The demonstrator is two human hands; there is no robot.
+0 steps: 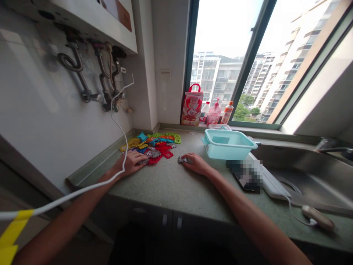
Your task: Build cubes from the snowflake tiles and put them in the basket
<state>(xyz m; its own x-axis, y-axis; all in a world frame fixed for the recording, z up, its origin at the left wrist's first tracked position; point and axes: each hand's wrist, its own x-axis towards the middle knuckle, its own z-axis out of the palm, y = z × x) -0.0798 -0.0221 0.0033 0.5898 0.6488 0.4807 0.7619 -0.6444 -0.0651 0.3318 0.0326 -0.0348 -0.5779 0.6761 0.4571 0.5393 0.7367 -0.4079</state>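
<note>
A pile of flat, notched interlocking plastic pieces (162,147) in red, yellow, blue, orange, green and grey lies on the counter near the back left corner. At the pile's front left edge is my left hand (132,162), its fingers curled over a grey interlocking piece (143,161). To the right, apart from the pile, my right hand (197,164) rests low over the counter. Its thumb and fingers close on another grey interlocking piece (182,159), which sticks out to the left. Part of each grey piece is hidden by fingers.
A turquoise plastic basin (230,151) stands right of my right hand, beside the sink (320,176). A dark phone (245,176) and a white power strip (273,182) lie before it. A white cable (118,127) crosses over my left forearm. Bottles (213,114) line the windowsill.
</note>
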